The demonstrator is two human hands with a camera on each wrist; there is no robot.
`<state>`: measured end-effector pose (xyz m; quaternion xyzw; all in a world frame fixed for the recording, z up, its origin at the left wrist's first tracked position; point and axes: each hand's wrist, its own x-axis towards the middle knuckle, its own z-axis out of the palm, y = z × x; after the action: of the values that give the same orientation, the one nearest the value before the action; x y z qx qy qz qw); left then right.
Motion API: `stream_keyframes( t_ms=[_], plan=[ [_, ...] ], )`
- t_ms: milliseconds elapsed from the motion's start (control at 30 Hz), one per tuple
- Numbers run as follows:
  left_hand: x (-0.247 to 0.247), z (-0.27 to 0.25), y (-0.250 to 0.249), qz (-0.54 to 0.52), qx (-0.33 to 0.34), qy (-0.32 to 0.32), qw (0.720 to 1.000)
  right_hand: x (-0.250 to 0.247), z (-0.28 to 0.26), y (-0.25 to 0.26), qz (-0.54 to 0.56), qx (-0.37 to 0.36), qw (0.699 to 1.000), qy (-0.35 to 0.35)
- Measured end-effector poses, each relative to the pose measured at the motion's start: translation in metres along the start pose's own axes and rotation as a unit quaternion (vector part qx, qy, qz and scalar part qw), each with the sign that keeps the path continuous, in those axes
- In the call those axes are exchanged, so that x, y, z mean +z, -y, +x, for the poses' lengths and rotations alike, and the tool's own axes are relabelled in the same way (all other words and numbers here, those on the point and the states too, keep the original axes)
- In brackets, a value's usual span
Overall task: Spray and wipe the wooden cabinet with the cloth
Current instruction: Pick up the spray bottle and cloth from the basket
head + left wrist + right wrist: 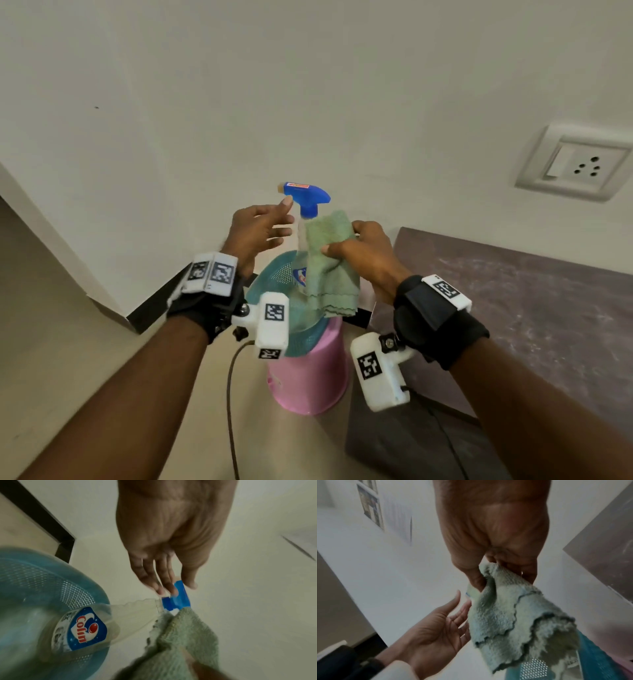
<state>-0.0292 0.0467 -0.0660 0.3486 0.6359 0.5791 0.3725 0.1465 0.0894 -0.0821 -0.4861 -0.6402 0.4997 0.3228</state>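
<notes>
— What's the room like?

— I see a plain pale wall with a socket plate at right and a tiled floor below.

— The cloth?

— My right hand pinches the green cloth between thumb and fingers; it hangs beside the spray bottle, touching its neck.

— And the bottle?

— It stands in a teal perforated basket on a pink bucket. My left hand is spread wide, fingers straight, their tips at the blue trigger head.

— The cabinet?

— The dark wooden cabinet sits just right of the bucket.
</notes>
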Motion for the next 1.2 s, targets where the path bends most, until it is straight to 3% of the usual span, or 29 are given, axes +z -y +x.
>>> stream_keyframes(
  t_ms=[67, 100, 300, 533, 733, 867, 1000, 1100, 1200],
  plan=[
    [0.012, 0.01, 0.007, 0.082, 0.041, -0.129, 0.987, -0.007, 0.004, -0.001, 0.041, 0.032, 0.998, -0.028],
    [0.021, 0.011, 0.01, 0.122, 0.056, -0.156, 0.979, -0.01, 0.004, 0.001, 0.064, 0.047, 0.996, -0.038],
    [0.074, 0.024, 0.018, 0.183, 0.094, -0.172, 0.963, -0.022, 0.007, -0.002, 0.157, 0.045, 0.98, -0.11],
    [0.094, 0.047, 0.043, 0.203, 0.142, -0.207, 0.947, -0.02, 0.016, -0.007, 0.163, 0.057, 0.981, -0.087],
    [0.1, 0.05, 0.04, 0.171, 0.207, -0.248, 0.931, -0.046, 0.001, -0.005, 0.187, 0.077, 0.972, -0.116],
    [0.101, 0.029, -0.009, 0.107, 0.326, -0.238, 0.909, -0.083, -0.024, -0.003, 0.297, 0.102, 0.942, -0.114],
    [0.102, -0.019, -0.08, 0.107, 0.418, -0.237, 0.87, -0.119, -0.062, 0.008, 0.441, 0.081, 0.894, 0.001],
    [0.1, -0.068, -0.102, 0.143, 0.394, -0.172, 0.891, -0.142, -0.094, 0.011, 0.477, 0.078, 0.875, 0.025],
    [0.1, -0.129, -0.088, 0.183, 0.317, -0.09, 0.926, -0.154, -0.127, 0.005, 0.421, 0.089, 0.902, -0.024]
  ],
)
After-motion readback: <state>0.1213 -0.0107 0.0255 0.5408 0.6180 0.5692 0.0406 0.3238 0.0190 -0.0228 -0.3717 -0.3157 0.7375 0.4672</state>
